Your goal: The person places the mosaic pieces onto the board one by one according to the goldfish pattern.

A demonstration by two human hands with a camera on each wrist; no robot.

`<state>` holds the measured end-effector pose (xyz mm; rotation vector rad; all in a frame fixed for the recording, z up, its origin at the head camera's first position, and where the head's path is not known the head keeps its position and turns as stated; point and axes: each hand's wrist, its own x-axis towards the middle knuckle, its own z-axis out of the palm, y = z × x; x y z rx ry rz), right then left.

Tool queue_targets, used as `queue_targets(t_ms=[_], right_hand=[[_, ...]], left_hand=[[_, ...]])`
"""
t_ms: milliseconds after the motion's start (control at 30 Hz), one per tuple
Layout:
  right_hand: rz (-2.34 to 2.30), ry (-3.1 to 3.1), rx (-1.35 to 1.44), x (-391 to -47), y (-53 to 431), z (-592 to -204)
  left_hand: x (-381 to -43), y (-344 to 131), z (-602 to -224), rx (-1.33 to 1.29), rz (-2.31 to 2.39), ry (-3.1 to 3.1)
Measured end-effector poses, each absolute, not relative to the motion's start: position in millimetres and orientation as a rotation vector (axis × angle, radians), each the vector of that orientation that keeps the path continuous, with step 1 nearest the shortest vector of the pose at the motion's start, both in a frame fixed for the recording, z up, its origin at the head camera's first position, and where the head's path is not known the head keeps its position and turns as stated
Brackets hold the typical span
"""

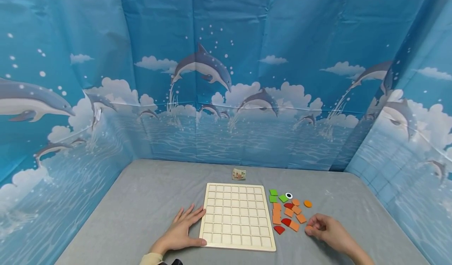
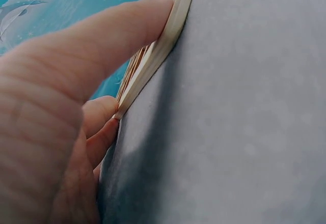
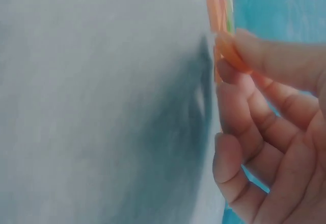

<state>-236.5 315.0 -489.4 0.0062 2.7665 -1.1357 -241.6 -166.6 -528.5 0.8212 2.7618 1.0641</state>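
Note:
A pale wooden grid board [image 1: 236, 218] lies flat, its many square cells bare. My left hand [image 1: 183, 229] is spread beside it, fingertips and thumb touching its left edge. In the left wrist view, the thumb [image 2: 117, 33] rests on the board's rim [image 2: 153, 63]. Over the table at the right, my right hand [image 1: 326, 232] pinches an orange tile [image 3: 232, 53] between thumb and finger; its exact outline is partly hidden. Left of this hand lie orange square tiles [image 1: 294, 226], red quarter-round tiles [image 1: 279, 229] and green tiles [image 1: 273, 199].
A small printed card [image 1: 239, 174] lies behind the board. Near the green tiles is a white disc with a black centre [image 1: 288, 195], and farther right an orange round piece [image 1: 308, 203]. Grey cloth covers the table [image 1: 159, 186]; a blue dolphin curtain [image 1: 226, 131] surrounds it.

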Motion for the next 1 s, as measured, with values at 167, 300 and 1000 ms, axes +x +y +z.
queue_targets(t_ms=[167,300,1000], right_hand=[[-1.157,2.796,0.078,-239.2,302.7,-482.2],[-1.185,2.802,0.083,-242.9,292.0,-476.1],[-1.454,2.675,-0.031,-266.0,228.2,-471.1]], left_hand=[[-241.5,-167.2,-528.2,0.811,1.063,2.765],[-240.1,-167.2,-526.8,0.816,1.059,2.769],[-240.3,-164.9,-527.1,0.812,1.041,2.780]])
